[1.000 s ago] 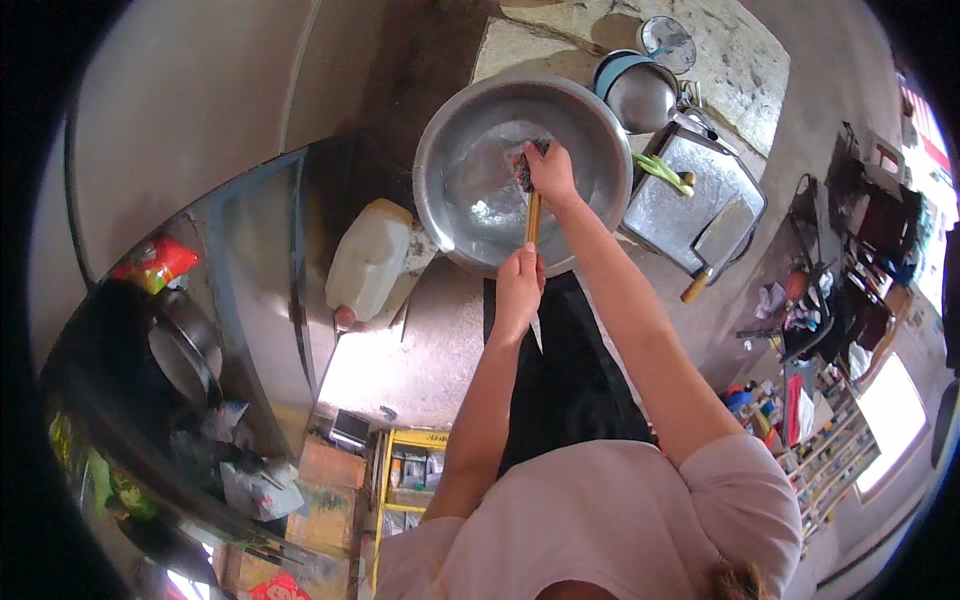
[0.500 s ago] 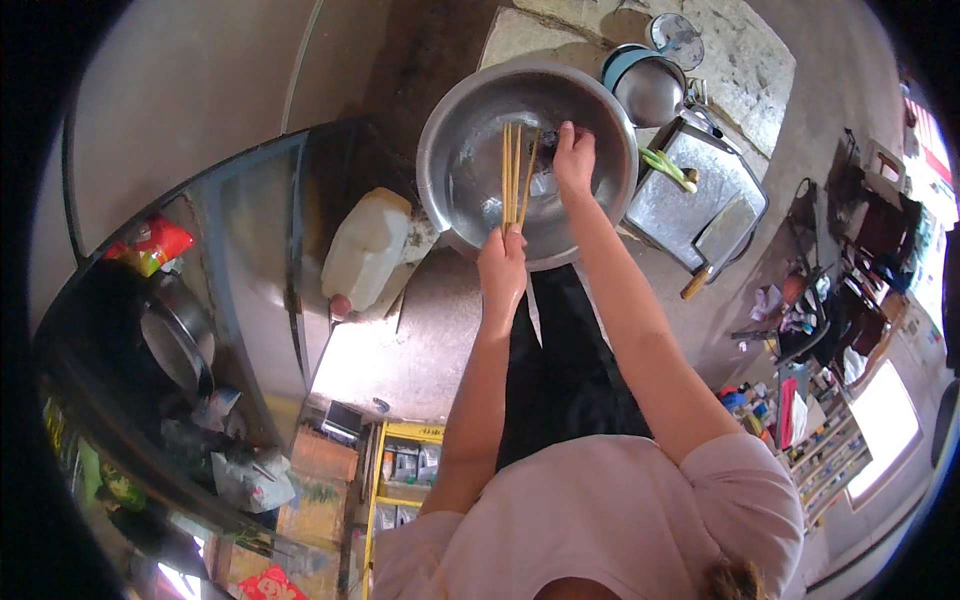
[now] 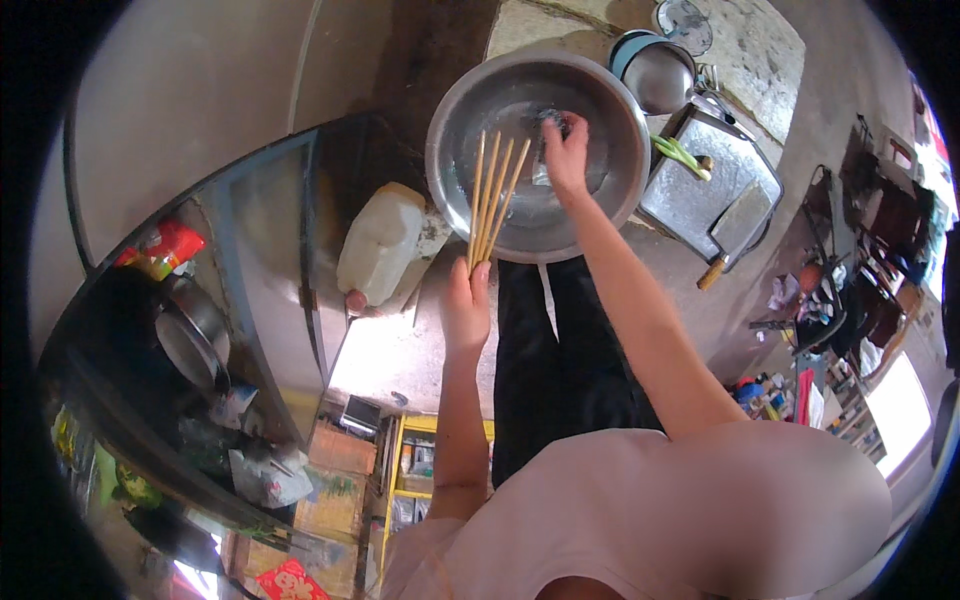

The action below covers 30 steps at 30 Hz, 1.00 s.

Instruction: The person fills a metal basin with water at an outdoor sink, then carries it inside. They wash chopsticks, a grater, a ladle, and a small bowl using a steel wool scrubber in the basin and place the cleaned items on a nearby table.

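Note:
My left hand [image 3: 467, 310] is closed around the lower ends of several wooden chopsticks [image 3: 492, 195], which fan out upward over the near left rim of a wide metal basin [image 3: 622, 140]. Inside the basin, my right hand [image 3: 567, 165] has its fingers curled on a dark, glinting scrubber-like wad [image 3: 549, 122]. Part of that wad is hidden by the fingers, so its exact kind is unclear. Wet shine and pale reflections show on the basin's bottom.
Right of the basin, a metal tray [image 3: 690, 200] carries green onion stalks [image 3: 678, 153] and a cleaver [image 3: 742, 220]. Beyond stand a blue-rimmed pot [image 3: 655, 75] and a glass lid [image 3: 684, 27]. A whitish plastic jug [image 3: 382, 243] is at the left.
My left hand has drawn the chopsticks toward me and left, and they have spread apart. My right hand has shifted left within the basin onto the dark wad.

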### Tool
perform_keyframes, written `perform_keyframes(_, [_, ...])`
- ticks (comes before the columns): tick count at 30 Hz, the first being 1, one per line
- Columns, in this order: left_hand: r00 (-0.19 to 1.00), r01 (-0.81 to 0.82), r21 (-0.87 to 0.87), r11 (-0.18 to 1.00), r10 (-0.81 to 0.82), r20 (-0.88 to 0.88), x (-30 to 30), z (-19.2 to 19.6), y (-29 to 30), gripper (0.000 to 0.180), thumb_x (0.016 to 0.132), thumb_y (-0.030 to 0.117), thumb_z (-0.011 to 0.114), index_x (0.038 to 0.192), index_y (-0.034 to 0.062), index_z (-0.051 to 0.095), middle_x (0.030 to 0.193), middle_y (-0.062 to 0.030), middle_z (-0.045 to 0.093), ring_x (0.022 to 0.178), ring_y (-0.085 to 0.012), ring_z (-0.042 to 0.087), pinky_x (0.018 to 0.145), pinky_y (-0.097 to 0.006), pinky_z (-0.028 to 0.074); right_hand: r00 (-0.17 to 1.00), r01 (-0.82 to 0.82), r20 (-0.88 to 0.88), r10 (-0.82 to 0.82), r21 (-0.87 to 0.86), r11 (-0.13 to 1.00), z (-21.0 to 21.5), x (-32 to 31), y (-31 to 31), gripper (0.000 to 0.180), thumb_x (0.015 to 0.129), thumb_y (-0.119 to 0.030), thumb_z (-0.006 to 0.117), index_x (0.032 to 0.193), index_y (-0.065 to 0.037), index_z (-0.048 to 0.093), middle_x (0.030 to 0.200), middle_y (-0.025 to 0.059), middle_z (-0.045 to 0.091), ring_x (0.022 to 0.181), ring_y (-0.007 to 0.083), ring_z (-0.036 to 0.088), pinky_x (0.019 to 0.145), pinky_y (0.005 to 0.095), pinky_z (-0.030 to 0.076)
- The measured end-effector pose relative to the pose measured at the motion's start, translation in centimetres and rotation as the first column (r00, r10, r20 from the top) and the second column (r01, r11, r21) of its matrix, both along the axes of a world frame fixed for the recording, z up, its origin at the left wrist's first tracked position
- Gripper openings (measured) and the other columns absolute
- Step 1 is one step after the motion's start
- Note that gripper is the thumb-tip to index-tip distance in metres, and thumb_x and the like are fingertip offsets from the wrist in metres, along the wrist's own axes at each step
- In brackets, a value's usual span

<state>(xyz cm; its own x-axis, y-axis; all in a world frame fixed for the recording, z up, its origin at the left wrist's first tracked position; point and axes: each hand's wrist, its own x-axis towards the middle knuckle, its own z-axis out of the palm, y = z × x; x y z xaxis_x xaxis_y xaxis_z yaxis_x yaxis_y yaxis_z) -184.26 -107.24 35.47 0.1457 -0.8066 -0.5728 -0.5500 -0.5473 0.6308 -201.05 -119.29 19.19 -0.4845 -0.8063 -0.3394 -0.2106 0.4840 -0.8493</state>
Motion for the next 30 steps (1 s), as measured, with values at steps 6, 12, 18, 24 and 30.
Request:
perform_keyframes(6, [0.944,0.324,-0.371,0.870,-0.273,0.184,-0.5,-2.0,-4.8,0.017,0.090,0.016,0.056,0.093,-0.0011,0.054,0.113,-0.0183,0.052,0.107,-0.0338,0.047,0.090,-0.043,0.038,0.939,-0.342,-0.090,0.332,-0.161,0.926,0.6,5.5,3.9,0.041,0.082,-0.017,0.062,0.118,-0.004,0.050,0.120,0.0176,0.047,0.112,0.0331,0.046,0.097,0.0413,0.036])
perform_keyframes(12, [0.958,0.274,-0.357,0.893,-0.219,0.188,-1.5,-2.6,-6.4,0.018,0.089,0.014,0.058,0.088,-0.0032,0.054,0.142,-0.0253,0.022,0.133,-0.0418,0.022,0.105,-0.049,0.026,0.977,-0.195,0.122,0.174,0.180,0.964,-0.6,8.1,5.8,0.030,0.073,-0.015,0.072,0.100,-0.008,0.062,0.114,0.0153,0.055,0.103,0.0357,0.053,0.087,0.0413,0.043])
perform_keyframes(18, [0.982,0.189,-0.315,0.930,-0.185,0.043,-1.2,-2.7,-4.9,0.019,0.091,0.016,0.055,0.091,-0.0033,0.055,0.144,-0.0256,0.018,0.132,-0.0425,0.024,0.107,-0.045,0.024,0.916,0.123,0.375,-0.144,0.079,0.989,-0.6,10.9,3.0,0.030,0.078,-0.021,0.071,0.100,-0.004,0.060,0.091,0.0078,0.061,0.090,0.0190,0.057,0.083,0.0325,0.045])
perform_keyframes(24, [0.993,0.055,-0.398,0.916,-0.093,-0.076,-0.1,-4.4,-3.9,0.020,0.092,0.015,0.053,0.101,-0.0032,0.057,0.147,-0.0226,0.016,0.133,-0.0382,0.025,0.104,-0.042,0.029,0.793,-0.083,0.608,0.039,0.045,0.996,2.1,10.9,3.7,0.025,0.080,-0.021,0.072,0.096,-0.004,0.061,0.087,0.0026,0.061,0.086,0.0135,0.055,0.076,0.0284,0.044])
perform_keyframes(30, [0.983,0.077,-0.379,0.922,-0.133,-0.125,0.2,-4.6,-3.5,0.016,0.090,0.011,0.055,0.095,-0.0028,0.058,0.147,-0.0197,0.018,0.130,-0.0310,0.032,0.091,-0.035,0.040,0.841,-0.498,-0.154,0.518,0.151,0.854,-0.4,5.7,7.4,0.019,0.070,-0.021,0.072,0.079,-0.006,0.066,0.083,0.0105,0.064,0.078,0.0287,0.061,0.073,0.0380,0.048])
